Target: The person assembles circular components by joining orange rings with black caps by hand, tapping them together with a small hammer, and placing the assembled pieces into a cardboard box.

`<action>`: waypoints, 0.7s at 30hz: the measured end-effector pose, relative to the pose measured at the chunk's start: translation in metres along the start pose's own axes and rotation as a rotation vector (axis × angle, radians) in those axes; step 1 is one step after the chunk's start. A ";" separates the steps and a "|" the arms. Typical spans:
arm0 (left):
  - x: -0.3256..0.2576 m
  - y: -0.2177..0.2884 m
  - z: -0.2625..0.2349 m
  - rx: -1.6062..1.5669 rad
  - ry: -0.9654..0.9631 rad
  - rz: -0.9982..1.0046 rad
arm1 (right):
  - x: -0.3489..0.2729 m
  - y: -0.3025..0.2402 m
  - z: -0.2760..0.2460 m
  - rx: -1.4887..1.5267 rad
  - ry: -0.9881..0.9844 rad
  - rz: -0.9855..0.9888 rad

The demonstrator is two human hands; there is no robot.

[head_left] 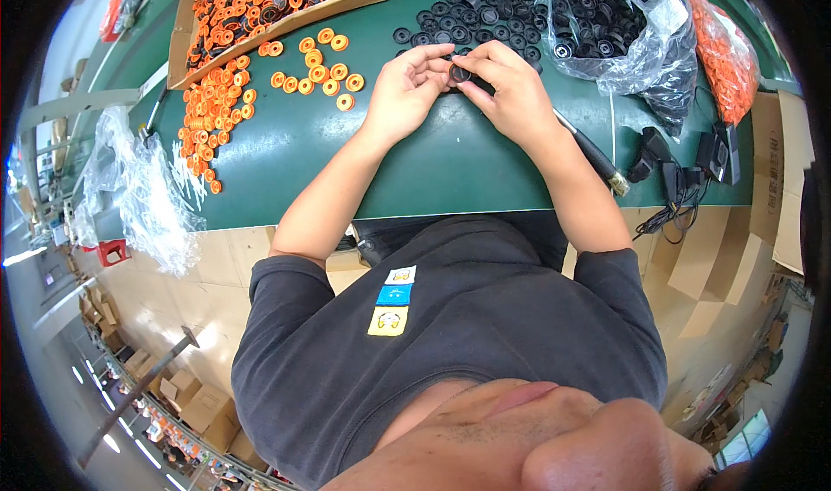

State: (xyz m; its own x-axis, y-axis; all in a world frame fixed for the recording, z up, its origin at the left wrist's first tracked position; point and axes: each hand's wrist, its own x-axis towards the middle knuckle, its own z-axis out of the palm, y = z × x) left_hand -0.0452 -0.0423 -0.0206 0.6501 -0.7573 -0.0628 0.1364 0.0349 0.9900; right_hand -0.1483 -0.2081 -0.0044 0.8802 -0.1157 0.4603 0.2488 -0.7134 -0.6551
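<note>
Green desk (415, 171) carries sorted stock: loose orange rings (316, 67) to your left, black rings (485, 15) ahead. Your left hand (405, 89) and right hand (511, 93) meet, each grip pinched on one small black ring (460, 73) held just above the desk, close for fingertip work.

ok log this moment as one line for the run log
left hand: pinching black ring | right hand: pinching same black ring | surface: green table | left: loose orange rings | ahead: black rings
</note>
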 end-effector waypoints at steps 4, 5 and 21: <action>-0.001 0.005 0.001 -0.023 0.009 -0.022 | 0.000 0.000 0.001 0.003 -0.011 0.022; -0.001 0.005 0.001 0.031 0.014 -0.026 | 0.000 -0.001 0.002 -0.009 -0.008 0.016; -0.001 0.008 -0.002 -0.120 -0.001 -0.018 | 0.001 0.011 -0.003 0.547 -0.059 0.301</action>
State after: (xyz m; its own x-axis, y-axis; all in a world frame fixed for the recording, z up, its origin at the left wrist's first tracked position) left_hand -0.0436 -0.0399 -0.0131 0.6460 -0.7591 -0.0800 0.2361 0.0990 0.9667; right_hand -0.1454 -0.2182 -0.0094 0.9609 -0.2068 0.1841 0.1436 -0.1964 -0.9700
